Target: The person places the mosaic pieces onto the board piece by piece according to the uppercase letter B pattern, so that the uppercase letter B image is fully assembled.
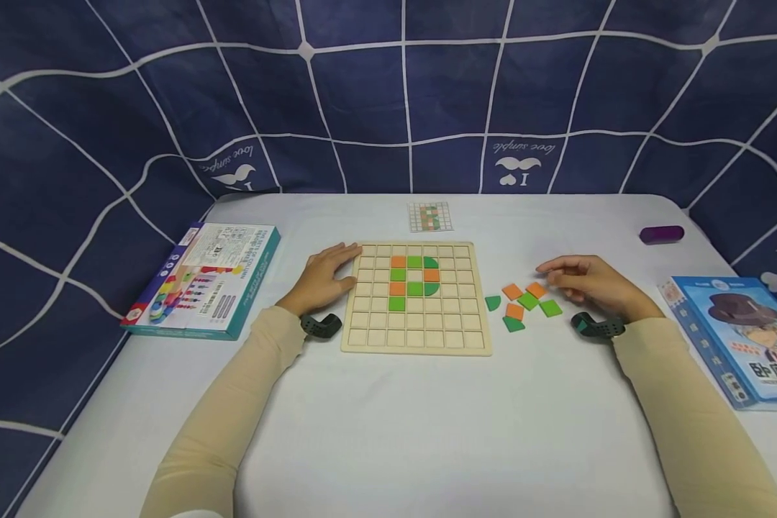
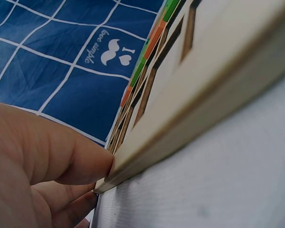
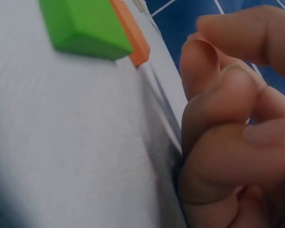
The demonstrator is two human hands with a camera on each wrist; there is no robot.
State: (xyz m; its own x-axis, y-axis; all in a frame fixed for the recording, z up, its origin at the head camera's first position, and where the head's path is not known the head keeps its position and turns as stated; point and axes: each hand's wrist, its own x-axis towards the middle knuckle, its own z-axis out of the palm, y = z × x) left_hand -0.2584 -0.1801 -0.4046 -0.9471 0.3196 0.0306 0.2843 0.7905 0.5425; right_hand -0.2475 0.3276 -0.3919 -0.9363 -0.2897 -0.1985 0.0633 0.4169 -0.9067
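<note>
Wooden grid board (image 1: 453, 321) lies on the white-covered table (image 1: 414, 432), between its left and right edges and near its far edge. The left hand (image 1: 322, 280) has its fingers extended and touches the board's left edge, with the fingertips by the far-left corner; it does not wrap around the wood. The right hand (image 1: 589, 283) is loosely bent, holds nothing, and hangs just right of the loose tiles (image 1: 550, 308), which lie off the board's right edge.

Choosing a tile seems to be the step in hand. Light sideways pressure from the left hand should be enough to stop the board sliding. Thick edges on the loose pieces suggest pinching by opposite sides, then lowering each one flat so it seats squarely. Rounded pieces probably need turning first, and a look at the small pattern card (image 1: 430, 216), between board and far edge, would help check colour and direction.

Pale wood ridges divide the board into square recesses. Orange tiles (image 1: 398, 262), light green tiles (image 1: 396, 303) and dark green rounded tiles (image 1: 432, 288) form a P-like ring with a short tail; the ring's middle cell is bare. Both rounded corners face right, one toward the far edge, one toward the near.
</note>
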